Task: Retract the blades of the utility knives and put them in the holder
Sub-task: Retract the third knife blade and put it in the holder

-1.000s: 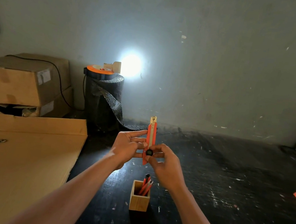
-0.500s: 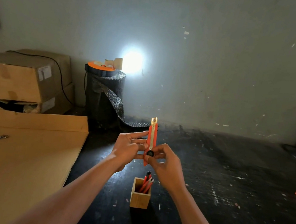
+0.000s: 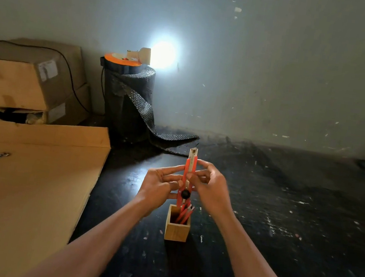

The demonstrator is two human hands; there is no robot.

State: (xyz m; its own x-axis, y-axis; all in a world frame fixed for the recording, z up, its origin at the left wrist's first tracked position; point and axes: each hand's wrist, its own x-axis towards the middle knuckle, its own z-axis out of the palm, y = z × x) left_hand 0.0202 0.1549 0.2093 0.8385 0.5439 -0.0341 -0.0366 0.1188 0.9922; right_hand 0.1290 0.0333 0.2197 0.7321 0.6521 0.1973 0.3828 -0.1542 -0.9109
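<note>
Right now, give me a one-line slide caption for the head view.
Both hands, left hand and right hand, hold an orange utility knife upright over the wooden holder.

Left hand (image 3: 161, 186): raised mid-frame, palm turned inward, fingers (image 3: 174, 168) spread and lightly curled, pinching. Right hand (image 3: 211, 185): level with it, fingertips facing, curled in a pinch. Both forearms bare, extended forward, converging.
</note>
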